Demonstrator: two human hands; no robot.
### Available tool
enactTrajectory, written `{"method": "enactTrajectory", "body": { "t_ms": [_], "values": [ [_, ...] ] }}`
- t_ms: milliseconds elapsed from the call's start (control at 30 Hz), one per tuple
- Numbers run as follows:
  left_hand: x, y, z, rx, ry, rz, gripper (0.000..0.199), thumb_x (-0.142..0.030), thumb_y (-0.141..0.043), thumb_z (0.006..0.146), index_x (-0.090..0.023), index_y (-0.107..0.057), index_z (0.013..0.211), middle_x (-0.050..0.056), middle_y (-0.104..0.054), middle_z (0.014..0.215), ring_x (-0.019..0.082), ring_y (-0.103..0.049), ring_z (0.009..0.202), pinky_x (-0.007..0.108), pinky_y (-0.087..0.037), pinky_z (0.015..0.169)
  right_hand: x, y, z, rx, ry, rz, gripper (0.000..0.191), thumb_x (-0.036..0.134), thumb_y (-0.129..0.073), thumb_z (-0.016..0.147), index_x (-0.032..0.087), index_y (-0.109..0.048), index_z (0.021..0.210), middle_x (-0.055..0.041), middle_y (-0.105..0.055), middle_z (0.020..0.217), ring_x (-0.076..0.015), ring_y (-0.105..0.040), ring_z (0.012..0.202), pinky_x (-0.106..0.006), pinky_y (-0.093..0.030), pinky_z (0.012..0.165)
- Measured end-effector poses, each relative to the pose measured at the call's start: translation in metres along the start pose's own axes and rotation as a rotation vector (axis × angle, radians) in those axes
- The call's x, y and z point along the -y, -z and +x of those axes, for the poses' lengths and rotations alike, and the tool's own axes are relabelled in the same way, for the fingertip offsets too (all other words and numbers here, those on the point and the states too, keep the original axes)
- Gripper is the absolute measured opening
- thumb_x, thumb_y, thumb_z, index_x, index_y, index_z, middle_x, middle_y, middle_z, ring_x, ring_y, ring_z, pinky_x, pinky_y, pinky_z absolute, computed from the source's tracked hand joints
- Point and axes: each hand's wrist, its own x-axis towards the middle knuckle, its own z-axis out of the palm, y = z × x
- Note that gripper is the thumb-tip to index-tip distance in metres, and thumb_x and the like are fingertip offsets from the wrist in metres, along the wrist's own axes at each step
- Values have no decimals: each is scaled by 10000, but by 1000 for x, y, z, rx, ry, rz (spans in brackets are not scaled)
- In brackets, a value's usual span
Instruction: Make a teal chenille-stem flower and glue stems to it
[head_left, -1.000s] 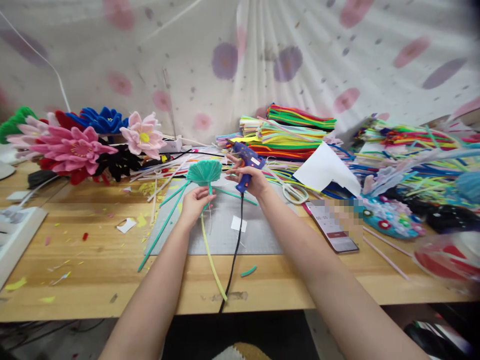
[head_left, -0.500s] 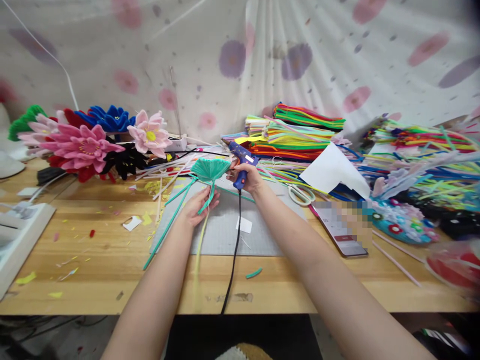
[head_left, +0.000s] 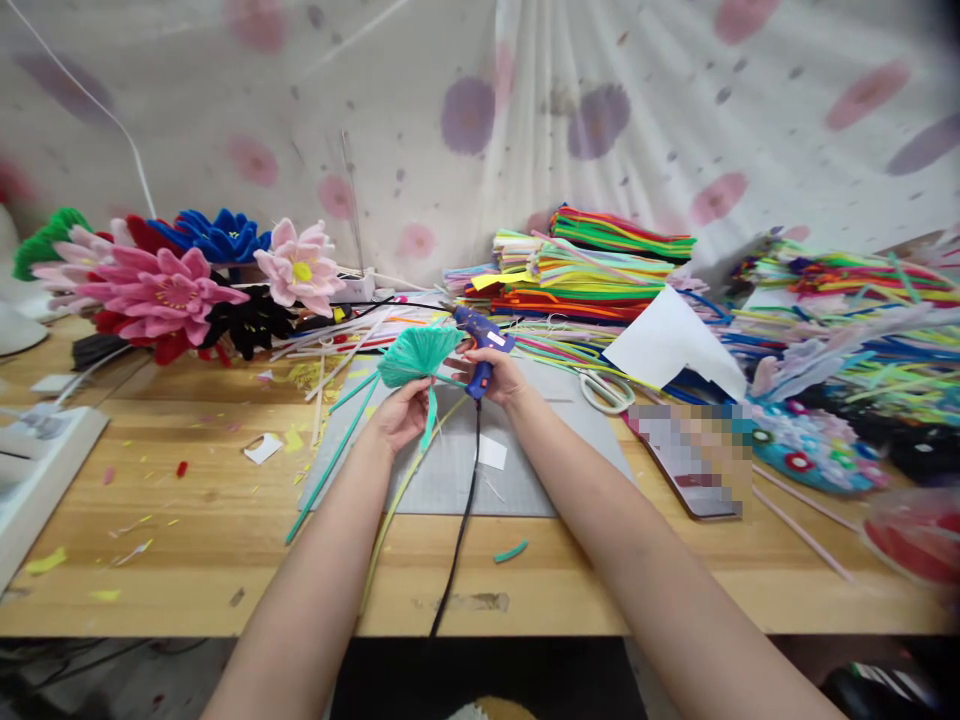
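Note:
My left hand (head_left: 403,415) pinches the base of a teal fan-shaped pipe-cleaner piece (head_left: 418,355), held above the grey mat (head_left: 555,480). A teal strip hangs below those fingers. My right hand (head_left: 496,375) is wrapped round the handle of a blue glue gun (head_left: 484,335), whose nozzle points up and left close to the fan's right edge. A black cord (head_left: 466,520) runs from the gun's handle to the table's front edge. A yellow pipe cleaner (head_left: 394,510) curves beside my left forearm. Teal pipe cleaners (head_left: 334,465) lie left of that hand.
Fuzzy flowers (head_left: 169,290) stand at the back left. Bundled pipe cleaners (head_left: 600,270) are stacked behind the mat. White-handled scissors (head_left: 606,392), a phone (head_left: 690,470) and a white paper sheet (head_left: 667,340) lie right. A power strip (head_left: 52,480) sits at the left edge.
The teal fan has turned and dropped slightly, its folded face now more toward me. My left fingers have moved up to its base. The yellow pipe cleaner has shifted; the glue gun moved slightly down.

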Motion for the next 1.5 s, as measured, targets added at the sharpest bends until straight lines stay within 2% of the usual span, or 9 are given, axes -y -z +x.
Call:
{"method": "enactTrajectory", "body": {
  "t_ms": [133, 267, 400, 600, 733, 900, 967, 1233, 1500],
  "values": [
    [-2, 2, 3, -89, -117, 44, 59, -59, -598, 676, -111, -587, 650, -35, -537, 513, 21, -474, 410, 102, -351, 358, 23, 10, -27, -66, 157, -93, 145, 238, -633, 629, 180, -573, 747, 12, -621, 779, -61, -540, 587, -139, -355, 404],
    [-7, 7, 4, -110, -136, 92, 47, -94, -615, 676, -109, -581, 647, -31, -542, 516, 17, -466, 405, 93, -285, 306, 32, 23, -56, 0, 23, -323, 182, 273, -675, 625, 157, -549, 688, 23, -565, 627, -16, -349, 403, -143, -220, 336],
    [-9, 10, 2, -102, -141, 140, 50, -97, -622, 673, -106, -583, 643, -26, -534, 512, 21, -465, 409, 100, -295, 313, 20, 21, -65, -89, -45, -556, 265, 351, -707, 604, 139, -555, 649, 14, -548, 553, -33, -356, 389, -173, -239, 335],
    [-14, 16, -4, -109, -209, 214, 96, -88, -681, 598, -113, -601, 646, -21, -572, 559, 32, -489, 428, 117, -306, 320, 6, 9, -60, -134, -36, -627, 315, 413, -708, 587, 134, -563, 604, 2, -568, 532, -48, -421, 410, -189, -308, 383],
    [-14, 18, -3, -134, -343, 212, 141, -140, -714, 563, -130, -603, 650, -33, -561, 557, 47, -503, 453, 137, -379, 366, 3, 11, -62, -70, -25, -552, 298, 399, -703, 590, 124, -595, 630, -8, -581, 571, -58, -463, 434, -192, -349, 409],
    [-11, 14, 6, -332, -884, 251, 187, -252, -708, 583, -174, -598, 713, -13, -603, 717, 100, -567, 611, 232, -519, 527, -1, 30, -61, -146, 65, -193, 265, 394, -675, 619, 151, -578, 658, 20, -549, 598, -43, -451, 448, -161, -316, 378],
    [-16, 10, 14, -342, -1000, 322, 210, -280, -695, 602, -182, -604, 764, 25, -620, 829, 138, -599, 710, 267, -537, 585, -1, 38, -60, -173, 95, -44, 251, 371, -686, 612, 162, -558, 663, 31, -552, 629, -30, -424, 437, -150, -306, 368],
    [-62, -7, 35, -407, -983, 352, 151, -275, -654, 631, -177, -568, 706, 80, -619, 829, 190, -604, 765, 316, -536, 587, -5, 45, -59, -198, 95, 83, 243, 339, -700, 610, 172, -542, 690, 33, -566, 651, -28, -416, 436, -143, -323, 364],
    [-64, -8, 15, -357, -973, 326, 103, -239, -589, 721, -204, -540, 803, 35, -580, 850, 124, -565, 812, 234, -528, 663, -6, 44, -59, -235, 101, 45, 266, 358, -706, 584, 175, -540, 682, 24, -547, 654, -43, -401, 451, -177, -328, 383]
  ]
}}
